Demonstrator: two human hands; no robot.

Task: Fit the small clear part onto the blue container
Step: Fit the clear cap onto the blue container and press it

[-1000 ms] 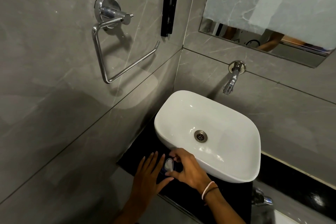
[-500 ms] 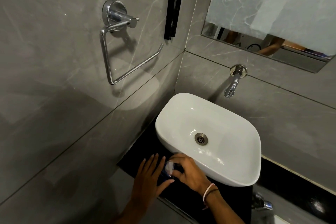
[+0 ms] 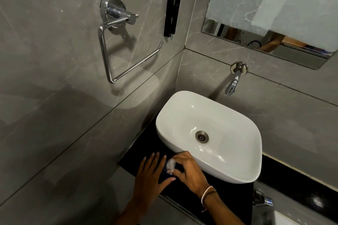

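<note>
The right hand (image 3: 188,171) pinches the small clear part (image 3: 171,164) atop the blue container (image 3: 165,172); the left hand (image 3: 149,177), fingers spread, braces it on the black counter (image 3: 131,157), just beside the white basin (image 3: 210,133), under grey tiled walls (image 3: 54,97), a tap (image 3: 233,82) and a mirror (image 3: 274,5).

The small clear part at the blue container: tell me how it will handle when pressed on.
The small clear part looks thin and see-through, so probably light and easy to crack if forced. Only the right hand fingertips pinch it, so its glossy surface may slip. The blue container, braced by the left hand, seems narrow and might tip.
</note>
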